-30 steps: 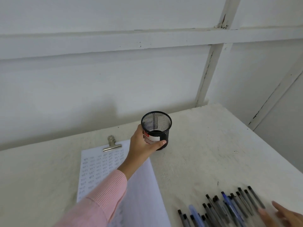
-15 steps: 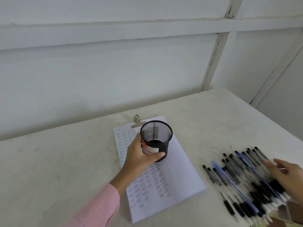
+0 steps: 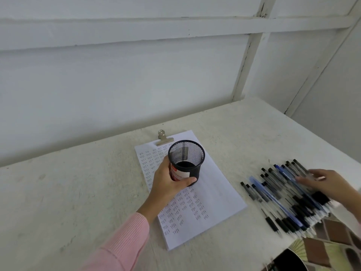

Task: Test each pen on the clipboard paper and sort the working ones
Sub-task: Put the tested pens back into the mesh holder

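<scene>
Left hand [image 3: 167, 185] grips cup [image 3: 195, 170] — right hand [image 3: 328, 184] (flat) touches pens [image 3: 273, 187].

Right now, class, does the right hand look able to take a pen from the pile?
Probably yes: the right hand lies open on the pile of pens, nothing covers them, and it holds nothing. The left hand is busy gripping the mesh cup.

Left hand [image 3: 166, 184] reaches forward, pink sleeve [image 3: 121, 245] to the wrist, thumb and fingers curled round the mesh cup [image 3: 187, 153]. Right hand [image 3: 330, 184] low, fingers spread, probably flat; it's blurred.
</scene>
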